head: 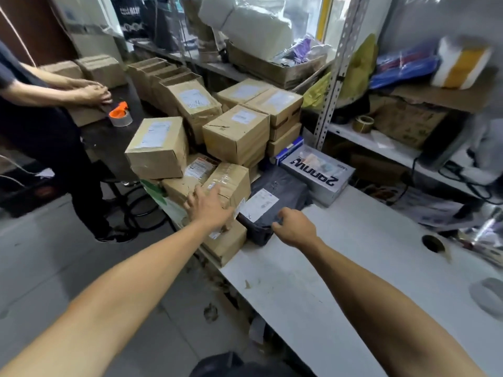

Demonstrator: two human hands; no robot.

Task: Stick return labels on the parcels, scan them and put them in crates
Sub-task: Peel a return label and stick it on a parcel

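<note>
While left hand (208, 206) lies flat on cardboard box (227, 183) (fingers straight), right hand (295, 227) fingers curl onto grey mailer (275, 186).

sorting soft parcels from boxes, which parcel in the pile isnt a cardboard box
The dark grey poly bag with a white label, lying on the white table by the right hand; the rest are brown cardboard boxes.

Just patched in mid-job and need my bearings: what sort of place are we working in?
Probably a small parcel packing or returns room: labelled cardboard parcels stacked by the white worktable, perforated metal shelving holding stock, and a tape dispenser beside another worker.
</note>
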